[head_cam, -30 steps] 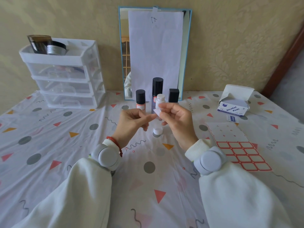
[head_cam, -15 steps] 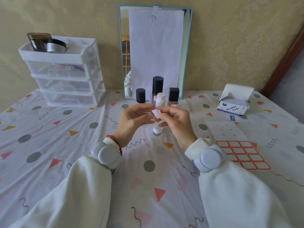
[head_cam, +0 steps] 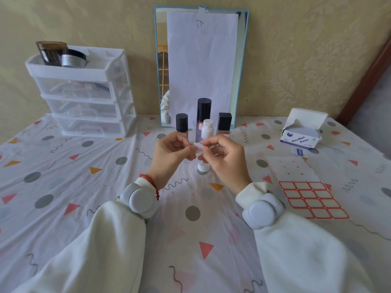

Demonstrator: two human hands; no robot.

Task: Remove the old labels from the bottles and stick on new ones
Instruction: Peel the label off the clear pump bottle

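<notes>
Small white label (head_cam: 198,147): now pinched from both sides between left hand (head_cam: 171,153) and right hand (head_cam: 224,157), which have closed together since a second ago (likely readying it), white bottle (head_cam: 206,132) standing just behind them.

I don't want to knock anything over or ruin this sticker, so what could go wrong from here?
1. Both the left hand and the right hand pinch the small white sticker; it could fold or stick to a finger.
2. The white bottle stands right behind the hands, with three black-capped bottles close behind it. A bump may topple them.
3. The label sheet lies by the right sleeve, which might drag it.
</notes>
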